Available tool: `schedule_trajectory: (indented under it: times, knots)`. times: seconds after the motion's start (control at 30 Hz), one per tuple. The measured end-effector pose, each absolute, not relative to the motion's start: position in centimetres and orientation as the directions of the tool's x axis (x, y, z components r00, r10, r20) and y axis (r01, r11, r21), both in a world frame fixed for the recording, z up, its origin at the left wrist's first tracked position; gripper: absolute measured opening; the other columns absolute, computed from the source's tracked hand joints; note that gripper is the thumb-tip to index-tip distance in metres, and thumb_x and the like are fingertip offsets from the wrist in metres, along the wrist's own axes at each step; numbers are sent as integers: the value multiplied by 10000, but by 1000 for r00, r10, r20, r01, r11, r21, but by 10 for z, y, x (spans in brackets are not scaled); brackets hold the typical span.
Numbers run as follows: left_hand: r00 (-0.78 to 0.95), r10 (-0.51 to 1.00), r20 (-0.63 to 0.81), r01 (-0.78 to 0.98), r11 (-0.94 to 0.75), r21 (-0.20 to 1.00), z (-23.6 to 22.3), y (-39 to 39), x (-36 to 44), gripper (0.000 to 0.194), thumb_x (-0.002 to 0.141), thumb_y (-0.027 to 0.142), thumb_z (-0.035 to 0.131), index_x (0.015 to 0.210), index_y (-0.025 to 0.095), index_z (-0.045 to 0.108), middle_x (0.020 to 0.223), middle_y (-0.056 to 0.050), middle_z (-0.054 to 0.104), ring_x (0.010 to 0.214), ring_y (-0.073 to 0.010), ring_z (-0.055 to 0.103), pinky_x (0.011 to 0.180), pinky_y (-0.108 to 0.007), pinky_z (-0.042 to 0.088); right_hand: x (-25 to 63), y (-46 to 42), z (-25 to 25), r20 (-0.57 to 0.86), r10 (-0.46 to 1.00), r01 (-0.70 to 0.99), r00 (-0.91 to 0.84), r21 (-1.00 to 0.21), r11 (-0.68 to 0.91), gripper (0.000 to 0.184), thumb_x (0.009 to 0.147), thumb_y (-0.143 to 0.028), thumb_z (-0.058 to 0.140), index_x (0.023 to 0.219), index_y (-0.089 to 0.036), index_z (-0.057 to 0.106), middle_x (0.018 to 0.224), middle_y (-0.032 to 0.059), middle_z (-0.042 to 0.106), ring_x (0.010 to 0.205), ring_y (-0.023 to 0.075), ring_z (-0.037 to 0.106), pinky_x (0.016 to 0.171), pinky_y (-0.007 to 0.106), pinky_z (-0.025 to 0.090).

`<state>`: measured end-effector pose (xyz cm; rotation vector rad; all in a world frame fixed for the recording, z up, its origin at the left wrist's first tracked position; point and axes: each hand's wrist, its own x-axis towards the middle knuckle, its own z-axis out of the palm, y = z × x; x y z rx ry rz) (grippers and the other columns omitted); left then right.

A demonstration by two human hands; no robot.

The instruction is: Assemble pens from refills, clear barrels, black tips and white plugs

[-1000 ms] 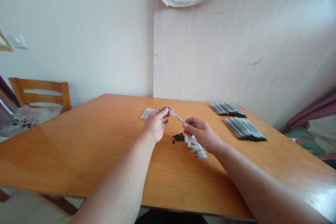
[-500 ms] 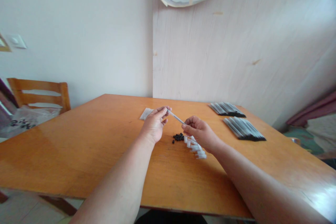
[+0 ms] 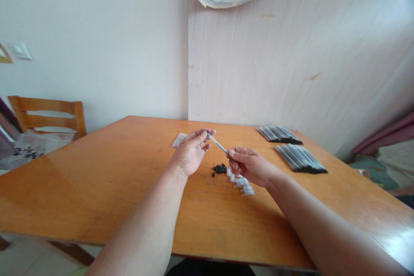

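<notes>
A slim whitish pen barrel (image 3: 217,143) slants between my hands above the table. My left hand (image 3: 193,148) pinches its upper end between thumb and fingers. The lower end is in the closed fingers of my right hand (image 3: 247,161), which hide its tip. Just below lies a small pile of black plugs (image 3: 220,168), with a single black plug (image 3: 213,175) apart from it. Several translucent white pen caps (image 3: 244,184) form a slanting row beneath my right hand. Partly behind my left hand is a bunch of thin white tubes (image 3: 179,139).
Two bundles of black-ended pens lie at the right: a far bundle (image 3: 280,134) and a nearer bundle (image 3: 301,158). The wooden table (image 3: 97,181) reaches the wall. At the left stands a wooden chair (image 3: 51,105) with a plastic bag (image 3: 35,146) on it.
My right hand has turned and shifted slightly right, its fingers now closed more tightly around the lower end of the pen barrel. My left hand has barely moved.
</notes>
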<state>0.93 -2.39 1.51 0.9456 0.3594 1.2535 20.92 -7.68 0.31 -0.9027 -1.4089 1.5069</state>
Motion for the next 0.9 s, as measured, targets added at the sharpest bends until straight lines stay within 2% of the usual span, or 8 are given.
schedule_trajectory:
  times: [0.27,0.43,0.6,0.77,0.9]
  knots:
    - [367,883,293,-643,13,766,18,-29,5,120,745,232,737,860,224,703,1077,-46,703,1149,-201,571,831,-300,434,210,-82,9,4,883,-190,-470,-977,-97,383,818,-472,652,666,-208,419,540,-58,374,474,90,310,483,240,287]
    - [361,892,273,-636,22,771,17,-27,7,152,766,286,731,900,223,696,1100,-49,696,1108,-194,584,797,-285,435,211,-79,6,3,903,-192,-430,-977,-89,372,817,-472,659,676,-198,452,544,-48,421,479,90,346,483,237,298]
    - [381,889,252,-533,-11,846,15,-29,16,333,790,445,695,1031,216,689,1116,-77,691,1026,-190,610,801,-294,420,213,-73,3,77,929,-289,-362,-957,-34,298,821,-424,683,759,-181,523,573,-40,493,488,78,407,476,218,293]
    - [452,864,221,-277,-100,956,7,-33,25,328,767,436,720,976,183,717,1024,-83,708,989,-194,614,818,-301,402,209,-74,3,74,946,-181,-317,-983,16,333,790,-476,703,766,-177,557,597,-15,568,483,82,458,477,223,334]
    - [416,878,237,-275,-127,953,3,-31,26,287,791,434,692,908,172,708,984,-76,708,918,-170,628,776,-278,413,214,-73,6,79,976,-21,-204,-997,76,371,789,-527,668,792,-165,585,722,44,658,566,102,535,529,233,390]
